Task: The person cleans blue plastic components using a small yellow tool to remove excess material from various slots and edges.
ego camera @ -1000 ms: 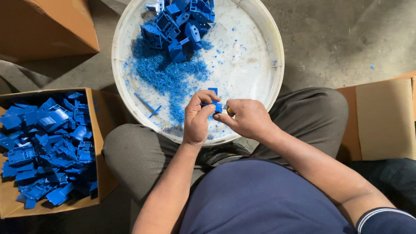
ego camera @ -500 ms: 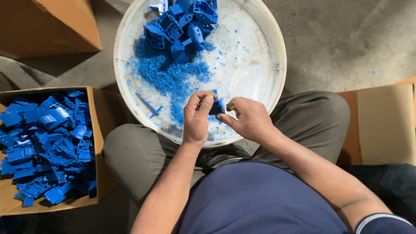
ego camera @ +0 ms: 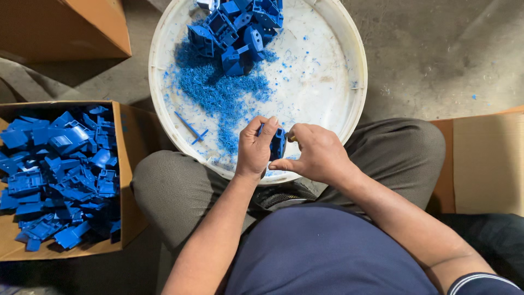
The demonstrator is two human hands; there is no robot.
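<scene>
Both my hands meet over the near rim of a round white tub (ego camera: 349,60) resting against my knees. My left hand (ego camera: 254,147) and my right hand (ego camera: 316,153) pinch one small blue plastic part (ego camera: 277,143) between them; most of it is hidden by my fingers. Inside the tub, a heap of blue plastic parts (ego camera: 237,30) lies at the far side. Below that heap spreads a patch of fine blue shavings (ego camera: 218,93). A thin blue sliver (ego camera: 190,127) lies on the tub floor left of my hands.
A cardboard box (ego camera: 128,164) at my left holds several blue parts (ego camera: 60,175). Another cardboard box (ego camera: 71,27) stands at the far left, and a flat piece of cardboard (ego camera: 486,164) lies at my right. The floor is grey concrete (ego camera: 447,54).
My hands have stayed over the tub's near rim, turning the blue part slightly between the fingers. The view has shifted a little; nothing else moved.
</scene>
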